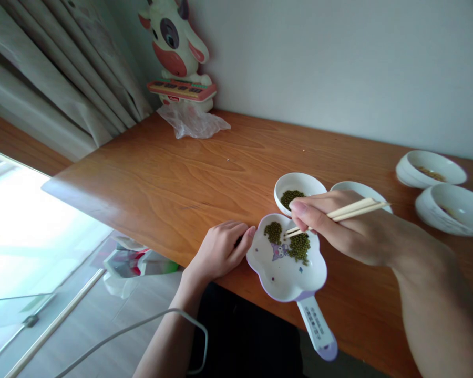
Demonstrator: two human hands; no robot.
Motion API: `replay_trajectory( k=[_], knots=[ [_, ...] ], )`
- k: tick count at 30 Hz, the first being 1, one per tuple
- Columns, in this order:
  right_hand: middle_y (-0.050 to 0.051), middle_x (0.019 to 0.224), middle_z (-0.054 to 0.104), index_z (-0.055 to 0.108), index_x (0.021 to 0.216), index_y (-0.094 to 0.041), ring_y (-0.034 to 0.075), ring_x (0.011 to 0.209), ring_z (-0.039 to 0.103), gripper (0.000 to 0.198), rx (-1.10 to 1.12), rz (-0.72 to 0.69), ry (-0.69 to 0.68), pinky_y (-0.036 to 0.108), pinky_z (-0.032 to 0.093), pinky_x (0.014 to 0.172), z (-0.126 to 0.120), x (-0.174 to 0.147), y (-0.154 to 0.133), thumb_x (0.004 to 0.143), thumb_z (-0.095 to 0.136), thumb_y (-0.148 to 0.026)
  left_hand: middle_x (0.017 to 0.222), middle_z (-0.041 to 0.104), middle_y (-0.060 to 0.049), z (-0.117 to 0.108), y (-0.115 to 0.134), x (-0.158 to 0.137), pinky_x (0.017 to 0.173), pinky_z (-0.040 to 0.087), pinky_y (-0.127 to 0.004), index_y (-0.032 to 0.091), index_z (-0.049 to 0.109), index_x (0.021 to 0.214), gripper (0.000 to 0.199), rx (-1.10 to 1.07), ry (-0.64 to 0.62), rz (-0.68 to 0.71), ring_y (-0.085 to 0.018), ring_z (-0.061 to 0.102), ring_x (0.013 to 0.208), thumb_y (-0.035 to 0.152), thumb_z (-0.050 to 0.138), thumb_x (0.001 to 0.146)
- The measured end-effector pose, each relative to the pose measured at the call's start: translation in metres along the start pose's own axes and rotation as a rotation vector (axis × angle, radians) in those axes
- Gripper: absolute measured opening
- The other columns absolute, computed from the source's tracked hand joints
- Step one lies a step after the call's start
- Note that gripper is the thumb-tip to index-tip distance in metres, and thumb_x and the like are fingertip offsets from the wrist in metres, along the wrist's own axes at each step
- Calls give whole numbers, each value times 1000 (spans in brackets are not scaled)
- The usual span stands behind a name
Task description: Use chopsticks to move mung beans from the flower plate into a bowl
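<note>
A flower-shaped white dish (284, 278) with a lilac rim and a handle lies at the table's front edge, its handle pointing towards me. Two clusters of green mung beans (298, 248) are in it, beside a printed cartoon figure. My right hand (339, 223) is closed round a pair of chopsticks (355, 210), whose tips reach down into the dish between the clusters. My left hand (223, 247) rests on the table left of the dish, fingers loosely bent, thumb tip at the rim. Behind the dish, a white bowl (299, 181) holds more mung beans, partly covered by my right hand.
Another white bowl (358, 188) is mostly hidden behind my right hand. Two more white bowls with small contents stand at the right, one farther back (410, 170) and one nearer (437, 215). A cow-shaped toy keyboard (181, 89) and a crumpled plastic bag (197, 123) occupy the back left corner.
</note>
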State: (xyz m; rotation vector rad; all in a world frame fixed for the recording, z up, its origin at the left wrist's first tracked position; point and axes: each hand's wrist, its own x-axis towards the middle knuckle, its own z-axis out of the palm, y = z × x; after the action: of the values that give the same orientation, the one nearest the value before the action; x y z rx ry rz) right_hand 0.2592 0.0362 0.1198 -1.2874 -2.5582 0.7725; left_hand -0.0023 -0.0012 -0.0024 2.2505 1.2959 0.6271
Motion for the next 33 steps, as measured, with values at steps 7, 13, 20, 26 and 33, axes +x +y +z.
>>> replay_trajectory(
  k=[7, 13, 20, 26, 33],
  knots=[
    [-4, 58, 53, 55, 71, -20, 11, 54, 43, 57, 0, -12, 11, 32, 28, 56, -1, -2, -2, 111, 34, -55, 75, 55, 0, 0, 0, 1, 70, 38, -30, 20, 44, 77, 42, -11, -14, -8, -14, 50, 69, 38, 35, 114],
    [-4, 58, 52, 56, 71, -20, 11, 53, 42, 60, 10, -17, 20, 33, 29, 57, 1, -1, -2, 112, 31, -56, 74, 54, 0, 0, -1, 0, 70, 38, -30, 20, 44, 77, 42, -4, -12, -11, -14, 51, 69, 38, 35, 114],
    [-3, 58, 52, 54, 70, -21, 12, 53, 41, 58, 18, -26, 12, 33, 28, 57, 1, 0, -3, 112, 32, -55, 73, 54, 0, 0, 0, 0, 69, 36, -30, 20, 44, 77, 41, -8, -9, -12, -14, 49, 67, 37, 36, 113],
    [-3, 58, 56, 59, 70, -21, 12, 53, 44, 60, 26, -40, 30, 35, 29, 59, 1, 1, -8, 113, 31, -53, 74, 55, 0, 0, 0, 0, 69, 37, -30, 20, 44, 76, 41, -8, -7, -17, -14, 50, 69, 37, 37, 113],
    [-3, 58, 54, 57, 70, -20, 11, 54, 44, 61, -13, -57, 40, 33, 29, 59, 4, 2, -4, 113, 29, -53, 75, 56, -1, 0, 0, -1, 70, 39, -29, 20, 44, 77, 41, -7, -4, -17, -14, 52, 69, 37, 37, 113]
  ],
)
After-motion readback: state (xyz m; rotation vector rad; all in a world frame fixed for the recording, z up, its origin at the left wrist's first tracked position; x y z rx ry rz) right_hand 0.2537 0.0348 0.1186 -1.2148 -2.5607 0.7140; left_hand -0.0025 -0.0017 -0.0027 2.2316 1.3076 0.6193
